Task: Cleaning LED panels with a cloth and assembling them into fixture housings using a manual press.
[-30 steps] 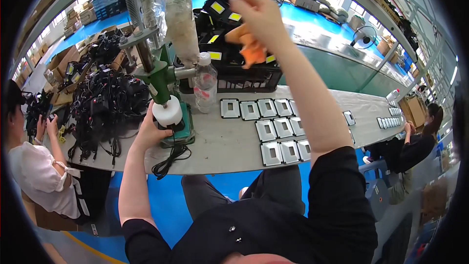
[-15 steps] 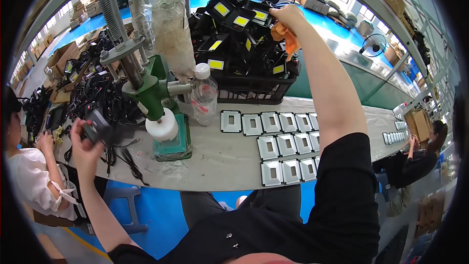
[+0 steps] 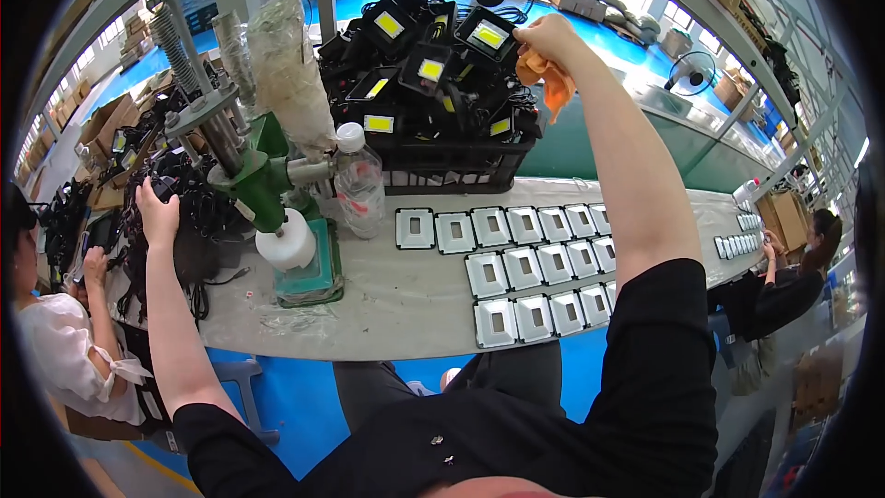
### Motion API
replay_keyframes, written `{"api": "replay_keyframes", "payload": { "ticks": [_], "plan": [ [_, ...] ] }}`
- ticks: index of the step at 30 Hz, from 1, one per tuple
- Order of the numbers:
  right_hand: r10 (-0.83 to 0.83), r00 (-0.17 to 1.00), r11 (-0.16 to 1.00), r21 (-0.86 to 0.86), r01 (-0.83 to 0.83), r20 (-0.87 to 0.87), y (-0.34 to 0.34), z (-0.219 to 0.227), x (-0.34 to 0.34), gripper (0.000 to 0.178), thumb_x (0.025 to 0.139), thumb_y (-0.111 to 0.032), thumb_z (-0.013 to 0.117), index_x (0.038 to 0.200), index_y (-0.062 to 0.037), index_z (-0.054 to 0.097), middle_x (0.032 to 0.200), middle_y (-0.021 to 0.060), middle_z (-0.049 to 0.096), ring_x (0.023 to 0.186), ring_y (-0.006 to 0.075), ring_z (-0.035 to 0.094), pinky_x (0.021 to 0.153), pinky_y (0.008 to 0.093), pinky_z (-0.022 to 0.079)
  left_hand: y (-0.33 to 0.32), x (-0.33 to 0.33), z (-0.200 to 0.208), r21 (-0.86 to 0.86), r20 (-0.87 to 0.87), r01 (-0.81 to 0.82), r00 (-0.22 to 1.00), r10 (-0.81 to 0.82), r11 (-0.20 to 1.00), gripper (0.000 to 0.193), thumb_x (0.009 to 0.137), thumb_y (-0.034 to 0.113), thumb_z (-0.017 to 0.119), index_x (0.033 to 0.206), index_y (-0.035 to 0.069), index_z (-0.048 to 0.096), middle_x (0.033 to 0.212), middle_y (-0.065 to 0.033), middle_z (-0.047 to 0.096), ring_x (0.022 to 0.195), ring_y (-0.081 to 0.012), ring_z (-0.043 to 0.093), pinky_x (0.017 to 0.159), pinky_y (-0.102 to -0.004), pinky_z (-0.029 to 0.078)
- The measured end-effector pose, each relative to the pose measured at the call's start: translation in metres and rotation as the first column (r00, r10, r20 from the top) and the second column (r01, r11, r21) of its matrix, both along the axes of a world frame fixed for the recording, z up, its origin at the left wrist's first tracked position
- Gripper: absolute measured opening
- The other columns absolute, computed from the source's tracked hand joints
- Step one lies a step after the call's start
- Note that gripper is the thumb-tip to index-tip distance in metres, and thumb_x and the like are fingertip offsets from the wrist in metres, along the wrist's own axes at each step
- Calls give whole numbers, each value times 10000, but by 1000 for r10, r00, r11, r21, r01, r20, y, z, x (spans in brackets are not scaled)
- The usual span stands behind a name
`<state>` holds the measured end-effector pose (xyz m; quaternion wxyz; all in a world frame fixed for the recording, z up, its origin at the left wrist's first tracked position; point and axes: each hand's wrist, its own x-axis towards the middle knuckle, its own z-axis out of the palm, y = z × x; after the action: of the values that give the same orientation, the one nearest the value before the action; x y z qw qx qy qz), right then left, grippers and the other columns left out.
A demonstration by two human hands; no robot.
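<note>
At the left, my left hand (image 3: 159, 214) has its fingers round a dark floodlight housing (image 3: 166, 188), over a heap of black lamps and cables (image 3: 207, 194); its fingertips are partly hidden. My right hand (image 3: 549, 37) reaches far over the bench and grips the edge of a black floodlight (image 3: 487, 33) with a yellow panel. An orange cloth (image 3: 546, 81) hangs from that same hand. Below it, more floodlights (image 3: 431, 68) are piled high in a black plastic crate (image 3: 452, 171).
A green hand press (image 3: 263, 180) with a white round head stands beside a clear bottle (image 3: 359, 180). Silver frames (image 3: 499, 273) lie in rows on the bench (image 3: 396, 304). One person (image 3: 74, 341) sits at the left, another (image 3: 784, 290) at the far right.
My left hand has moved up and away with the housing, onto the cable heap. The floodlight at my right hand now stands more apart from the pile. The whole view has shifted slightly.
</note>
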<state>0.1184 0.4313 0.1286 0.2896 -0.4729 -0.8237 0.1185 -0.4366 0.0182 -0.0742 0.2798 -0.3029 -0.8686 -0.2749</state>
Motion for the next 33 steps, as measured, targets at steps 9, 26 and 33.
{"api": "replay_keyframes", "payload": {
  "ticks": [9,26,33],
  "plan": [
    [-20,983,975,-220,-21,-184,-18,-15,19,386,808,-337,729,902,31,663,755,92,671,644,151,633,594,286,519,19,328,89,-23,-537,898,359,-764,439,285,758,39,660,1040,14,623,1107,-173,628,1029,-315,610,869,-405,500],
    [101,951,875,-429,-225,-292,-109,-78,116,847,756,-247,781,1442,-62,320,968,102,642,789,115,589,690,266,505,203,406,150,26,-141,859,509,-849,511,697,667,297,749,1253,63,453,1098,-160,607,1052,-356,580,880,-416,477],
    [159,929,880,-378,-287,-334,-123,-100,71,993,715,-299,815,1463,2,234,912,102,638,778,136,602,705,267,502,210,389,234,553,-84,796,347,-934,246,564,712,329,820,1097,18,551,974,-65,635,856,-140,604,808,-279,482]
  ]
}}
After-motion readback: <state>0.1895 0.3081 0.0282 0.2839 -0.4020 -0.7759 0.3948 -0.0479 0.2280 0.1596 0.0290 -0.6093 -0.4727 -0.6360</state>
